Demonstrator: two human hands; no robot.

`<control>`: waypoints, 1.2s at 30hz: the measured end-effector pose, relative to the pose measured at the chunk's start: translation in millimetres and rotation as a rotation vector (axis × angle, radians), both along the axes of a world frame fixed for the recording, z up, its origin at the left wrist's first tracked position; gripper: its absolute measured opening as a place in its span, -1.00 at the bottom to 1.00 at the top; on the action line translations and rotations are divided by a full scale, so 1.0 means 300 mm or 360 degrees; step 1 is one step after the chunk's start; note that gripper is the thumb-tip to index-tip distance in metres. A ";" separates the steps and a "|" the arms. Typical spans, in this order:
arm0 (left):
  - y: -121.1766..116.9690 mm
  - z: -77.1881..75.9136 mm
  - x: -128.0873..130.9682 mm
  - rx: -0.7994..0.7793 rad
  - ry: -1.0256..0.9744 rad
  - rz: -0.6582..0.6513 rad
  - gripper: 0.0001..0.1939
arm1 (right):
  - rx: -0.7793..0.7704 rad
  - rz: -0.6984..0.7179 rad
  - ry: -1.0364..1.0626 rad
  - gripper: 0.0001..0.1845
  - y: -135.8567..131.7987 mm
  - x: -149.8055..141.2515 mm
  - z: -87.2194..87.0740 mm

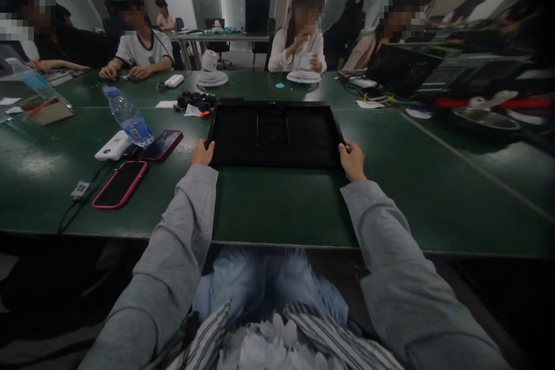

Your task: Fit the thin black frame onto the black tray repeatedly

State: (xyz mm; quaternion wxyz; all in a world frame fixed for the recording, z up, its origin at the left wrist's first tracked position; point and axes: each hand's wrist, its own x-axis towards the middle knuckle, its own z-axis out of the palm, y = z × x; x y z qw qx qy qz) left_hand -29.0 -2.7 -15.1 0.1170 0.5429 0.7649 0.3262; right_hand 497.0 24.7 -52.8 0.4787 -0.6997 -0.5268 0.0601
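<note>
A black rectangular tray (234, 141) with a raised rim lies on or just above the green table, straight in front of me. Two thin upright lines and a darker fitting show at its middle; what they are I cannot make out. My left hand (203, 153) is closed on the tray's near left side, thumb on the rim. On the opposite side, my right hand (352, 161) grips the near right edge in the same way. The fingers under the tray are mostly hidden.
On the green table (277, 208), left, are a water bottle (130, 118), a white power bank (113, 145), two phones (121, 185) and a cable. Black gear (195, 103) sits behind the tray. Fans (211, 77) stand farther back, a pan (485, 118) right. People sit opposite.
</note>
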 end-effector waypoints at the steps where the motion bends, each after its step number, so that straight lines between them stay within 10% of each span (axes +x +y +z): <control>1: -0.001 0.001 0.001 0.0001 0.0006 -0.0002 -0.58 | -0.0004 -0.0002 0.0001 -0.44 0.000 0.000 0.000; 36: -0.016 0.022 0.013 -0.0094 0.0070 -0.0002 -0.55 | -0.0054 0.0032 0.0021 -0.40 -0.023 -0.013 0.033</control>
